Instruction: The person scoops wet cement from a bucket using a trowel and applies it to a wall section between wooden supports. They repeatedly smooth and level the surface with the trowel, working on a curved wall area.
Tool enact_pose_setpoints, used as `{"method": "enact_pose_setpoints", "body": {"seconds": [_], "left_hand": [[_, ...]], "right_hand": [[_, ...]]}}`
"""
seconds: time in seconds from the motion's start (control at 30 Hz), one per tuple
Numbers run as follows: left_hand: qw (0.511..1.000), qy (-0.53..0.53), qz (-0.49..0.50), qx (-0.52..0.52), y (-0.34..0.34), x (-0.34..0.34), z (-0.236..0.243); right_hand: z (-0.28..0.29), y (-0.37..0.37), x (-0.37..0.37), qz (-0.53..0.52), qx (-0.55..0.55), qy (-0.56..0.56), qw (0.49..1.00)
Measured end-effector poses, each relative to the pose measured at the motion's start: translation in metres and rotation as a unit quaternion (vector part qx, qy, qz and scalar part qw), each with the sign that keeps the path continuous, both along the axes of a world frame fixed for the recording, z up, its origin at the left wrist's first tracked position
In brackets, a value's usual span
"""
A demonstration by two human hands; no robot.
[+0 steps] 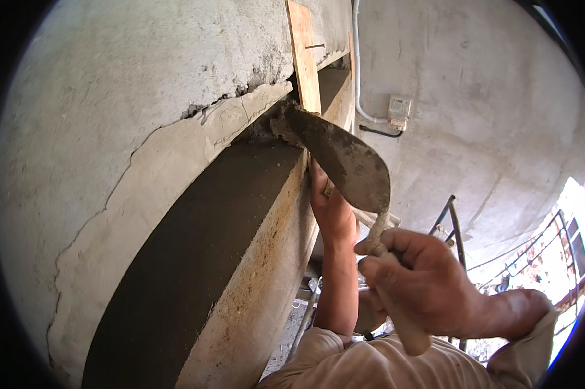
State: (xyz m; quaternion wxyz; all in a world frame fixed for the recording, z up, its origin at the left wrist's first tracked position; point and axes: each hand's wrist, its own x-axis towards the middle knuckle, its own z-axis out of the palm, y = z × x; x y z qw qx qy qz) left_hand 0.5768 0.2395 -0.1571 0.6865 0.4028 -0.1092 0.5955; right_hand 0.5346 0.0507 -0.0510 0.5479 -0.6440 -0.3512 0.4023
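My right hand (429,279) is closed around the pale, mortar-crusted handle of a trowel (347,159). The trowel's broad, dirty metal blade points up and to the left, its tip at a lump of wet mortar (281,124) by the gap under the wall edge. My left hand (333,206) is raised beside the outer face of a long board (257,279), just below the blade. Its fingers look curled round a small pale piece, but the blade partly hides them. Dark, smooth mortar (195,240) fills the strip between the board and the wall.
An upright wooden strip (304,58) with a nail sticking out stands past the trowel tip. The rough plastered wall (130,71) has a cracked lower edge. A meter box (399,111) and white conduit (357,65) are on the far wall. Metal railings (458,233) stand at the right.
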Motion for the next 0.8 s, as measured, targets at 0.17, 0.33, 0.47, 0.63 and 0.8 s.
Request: {"method": "enact_pose_setpoints", "body": {"seconds": [0.17, 0.33, 0.47, 0.63, 0.8], "left_hand": [[0.997, 0.027, -0.059, -0.039, 0.004, -0.009, 0.004], [0.998, 0.015, -0.061, -0.021, 0.012, 0.008, -0.008], [0.997, 0.064, -0.034, 0.002, 0.013, 0.004, -0.008], [0.999, 0.035, -0.024, -0.022, 0.012, 0.007, 0.000], [0.999, 0.030, -0.030, 0.008, 0.004, 0.006, -0.001]], "right_hand": [[-0.009, 0.010, -0.029, 0.011, 0.056, 0.117, 0.991], [0.000, 0.009, -0.024, -0.016, 0.056, 0.200, 0.978], [-0.003, 0.024, -0.032, 0.015, 0.075, 0.158, 0.985], [0.002, 0.022, -0.035, 0.018, 0.062, 0.138, 0.988], [0.004, -0.035, 0.014, 0.036, 0.012, -0.015, 0.999]]}}
